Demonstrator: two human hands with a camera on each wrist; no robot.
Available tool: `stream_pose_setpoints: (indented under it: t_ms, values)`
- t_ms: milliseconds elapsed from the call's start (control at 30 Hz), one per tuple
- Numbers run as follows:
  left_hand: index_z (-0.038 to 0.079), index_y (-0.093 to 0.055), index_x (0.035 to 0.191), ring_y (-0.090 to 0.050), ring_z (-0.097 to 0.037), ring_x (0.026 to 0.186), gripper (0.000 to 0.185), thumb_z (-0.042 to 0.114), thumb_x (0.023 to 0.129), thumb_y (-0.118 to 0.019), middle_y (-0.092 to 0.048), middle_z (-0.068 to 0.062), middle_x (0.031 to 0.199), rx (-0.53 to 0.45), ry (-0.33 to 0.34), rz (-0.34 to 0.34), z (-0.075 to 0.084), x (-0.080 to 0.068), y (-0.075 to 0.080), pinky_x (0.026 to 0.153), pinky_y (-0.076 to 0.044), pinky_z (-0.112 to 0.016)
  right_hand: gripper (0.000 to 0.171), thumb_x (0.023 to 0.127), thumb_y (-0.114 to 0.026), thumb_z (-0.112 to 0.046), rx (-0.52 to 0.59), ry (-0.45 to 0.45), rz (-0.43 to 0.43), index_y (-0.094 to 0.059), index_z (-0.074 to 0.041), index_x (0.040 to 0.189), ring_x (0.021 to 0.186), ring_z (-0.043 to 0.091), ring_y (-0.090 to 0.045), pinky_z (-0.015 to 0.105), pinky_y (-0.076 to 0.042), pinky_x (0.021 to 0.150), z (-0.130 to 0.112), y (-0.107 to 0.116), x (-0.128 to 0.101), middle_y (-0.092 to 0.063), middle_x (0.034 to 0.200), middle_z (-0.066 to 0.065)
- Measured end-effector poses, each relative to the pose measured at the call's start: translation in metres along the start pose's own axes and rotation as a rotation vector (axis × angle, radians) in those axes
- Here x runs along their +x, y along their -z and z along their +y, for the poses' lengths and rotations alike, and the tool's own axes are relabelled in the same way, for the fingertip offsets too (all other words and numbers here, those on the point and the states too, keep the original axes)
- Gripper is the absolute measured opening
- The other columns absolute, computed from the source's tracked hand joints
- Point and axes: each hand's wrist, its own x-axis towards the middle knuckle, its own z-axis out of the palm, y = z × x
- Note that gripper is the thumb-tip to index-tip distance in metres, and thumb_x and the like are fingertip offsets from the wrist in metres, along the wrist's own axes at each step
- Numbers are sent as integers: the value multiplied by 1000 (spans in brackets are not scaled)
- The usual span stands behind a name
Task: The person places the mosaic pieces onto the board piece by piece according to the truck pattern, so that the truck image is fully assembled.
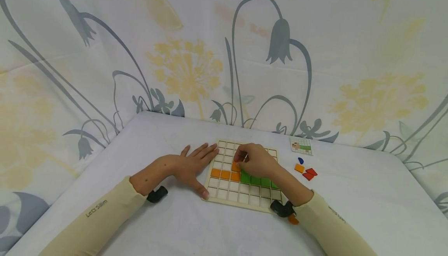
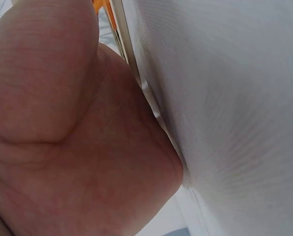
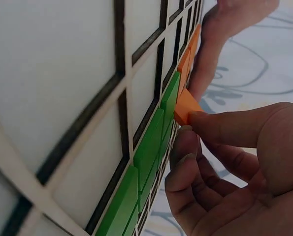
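Orange tile (image 3: pixel 186 107), flat, wedge-like, pinched by right hand (image 1: pixel 257 162) over grid board (image 1: pixel 227 194), beside green tiles (image 1: pixel 257 180). Board edge pressed by flat left hand (image 1: pixel 192 164). White desk (image 1: pixel 175 225), floral curtain (image 1: pixel 189 54) behind.

Item held: small orange triangular tile (image 3: pixel 187 107), flat plastic, pinched at one corner, tilted, its far edge touching the board face just above the orange row.
Board: pale wooden square grid board (image 1: pixel 224 194) with white cells, lying flat.
Orange row: three orange square tiles (image 1: pixel 225 175) seated side by side in the board's left-centre cells.
Green row: green square tiles (image 1: pixel 255 180) seated in adjoining cells directly right of the orange row, partly covered.
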Motion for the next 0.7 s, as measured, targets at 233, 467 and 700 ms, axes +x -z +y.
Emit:
stream_pose_setpoints:
  t_ms: [233, 467, 700]
  values:
    - [18, 5, 172, 16, -28, 164, 140, 79, 77, -78, 17, 1, 178, 5, -4, 6, 1, -1, 0, 124, 4, -71, 8, 96, -73, -3, -13, -21, 14, -73, -10, 94, 75, 14, -59, 33, -52, 72, -2, -1, -2, -67, 88, -2]
    - [18, 5, 172, 16, -28, 164, 140, 79, 78, -78, 17, 1, 178, -6, -4, 0, 2, -2, 2, 125, 5, -71, 12, 98, -70, -4, -75, -50, -36, -80, -10, 100, 82, 14, -62, 33, -55, 76, -5, -2, -2, -71, 96, -2]
    - [19, 5, 172, 16, -27, 164, 139, 79, 78, -78, 17, 2, 178, -5, -2, 0, 3, -2, 2, 125, 5, -69, 23, 101, -63, 1, -78, -37, -19, -82, -8, 108, 86, 17, -64, 36, -57, 77, 4, 15, -15, -71, 105, 4]
